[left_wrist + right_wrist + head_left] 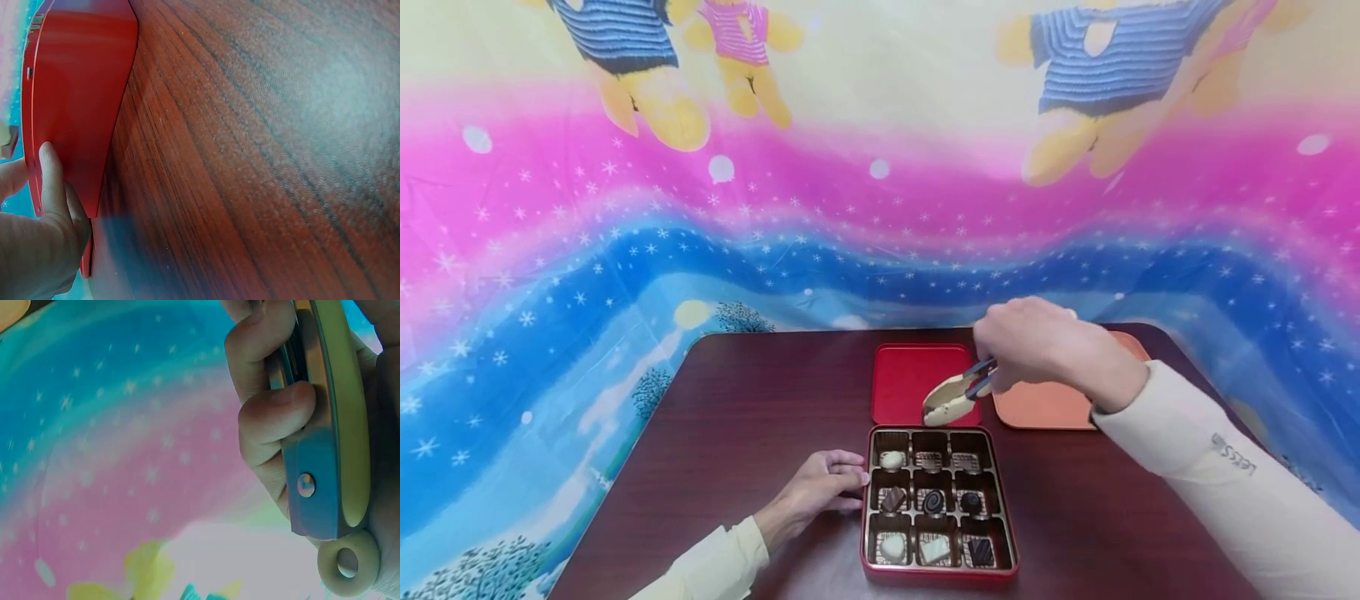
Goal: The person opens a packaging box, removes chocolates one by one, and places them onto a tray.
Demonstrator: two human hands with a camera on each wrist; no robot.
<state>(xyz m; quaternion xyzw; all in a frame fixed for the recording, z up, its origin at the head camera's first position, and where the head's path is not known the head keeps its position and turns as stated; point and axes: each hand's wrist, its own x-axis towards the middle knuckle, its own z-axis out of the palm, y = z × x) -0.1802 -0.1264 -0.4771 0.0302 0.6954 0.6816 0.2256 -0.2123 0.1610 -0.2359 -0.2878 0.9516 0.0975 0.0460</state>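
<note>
My right hand [1033, 346] grips a pair of tongs [340, 412] with cream and metal handles. Its cream tips [950, 408] hang over the front edge of a red lid [917, 375]; I cannot tell whether they pinch anything. Below lies a red tin box [942, 575] with a brown compartment insert holding several chocolates, among them a dark swirl piece [933, 501], a white square piece [935, 548] and a white round one [892, 546]. My left hand [820, 487] touches the box's left side, fingers extended along its red wall [81, 106].
An orange tray [1045, 408] lies at the back right, partly hidden behind my right hand and forearm. The dark wood table [760, 392] ends at a printed cloth backdrop [850, 208] with snowflakes and bears.
</note>
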